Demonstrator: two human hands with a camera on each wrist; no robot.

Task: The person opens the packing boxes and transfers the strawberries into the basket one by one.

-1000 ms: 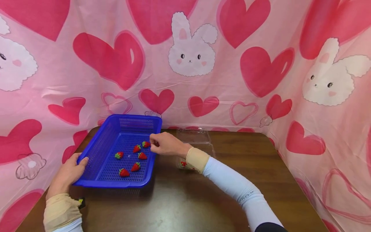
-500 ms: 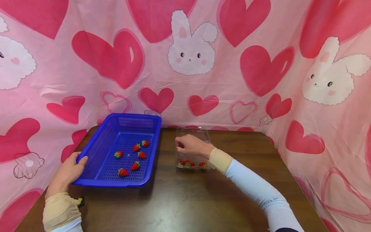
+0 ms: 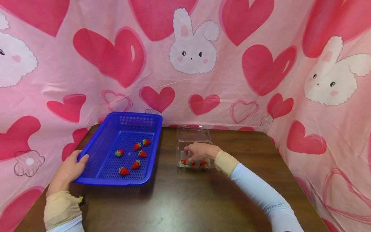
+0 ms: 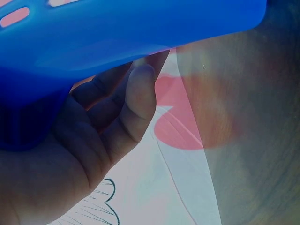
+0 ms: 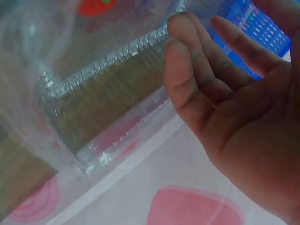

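Observation:
My left hand grips the left front rim of a blue plastic basket, thumb over the edge. In the left wrist view its fingers bend up against the blue side. Several strawberries with green leaves lie spread over the basket's mesh floor. My right hand is down at the clear plastic clamshell box, fingers relaxed above several strawberries along its front. In the right wrist view, the fingers are loosely bent and nothing shows between them; one red strawberry appears at the top.
The box's clear lid stands open at the back. Both containers are on a brown wooden table. A pink cloth with hearts and rabbits hangs around it. A small black and yellow object lies beside my left wrist.
My right hand has moved right from the basket's edge to the clear box, come down into it and loosened its curled fingers. The left hand keeps its grip on the basket.

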